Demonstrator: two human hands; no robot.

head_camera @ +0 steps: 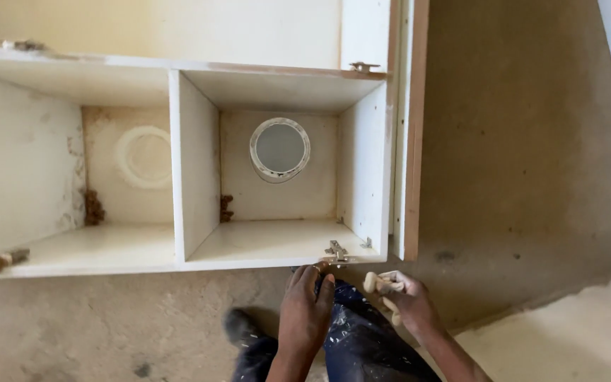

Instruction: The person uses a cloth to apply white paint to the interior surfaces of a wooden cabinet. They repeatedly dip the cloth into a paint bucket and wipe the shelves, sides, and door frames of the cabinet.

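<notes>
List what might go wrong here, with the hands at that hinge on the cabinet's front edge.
1. The left hand has fingers right at the metal hinge; they might get pinched.
2. The right hand grips a pale tool close by; a slip could hit the left hand.

A pale wooden tool handle lies clasped beside a small metal hinge.

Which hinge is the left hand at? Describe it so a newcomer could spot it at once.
Start from the white cabinet lying open on the concrete floor, and take its right compartment, the one with the round vent in its back. On that compartment's near edge, by the right corner, sits a small metal hinge, just above the left hand. The other hinges sit on the far edge or far left.
</notes>
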